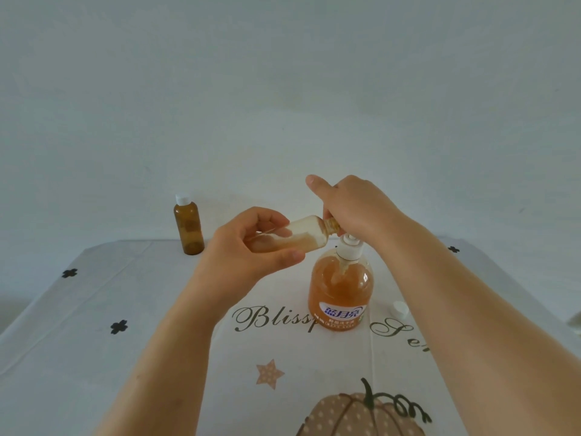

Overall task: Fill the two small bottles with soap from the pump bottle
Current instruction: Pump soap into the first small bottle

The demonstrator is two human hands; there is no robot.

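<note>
My left hand grips a small uncapped bottle, tilted almost flat, with pale soap coating its inside. Its mouth points right, up against the pump spout under my right hand. That hand is closed over the white pump head of the orange soap bottle, which stands upright on the table; the spout itself is hidden by my fingers. A second small amber bottle with a white cap stands upright at the far left of the table, apart from both hands.
A loose white cap lies on the tablecloth to the right of the pump bottle. The patterned cloth covers the table, whose far edge meets a plain wall. A pale object shows partly at the right edge.
</note>
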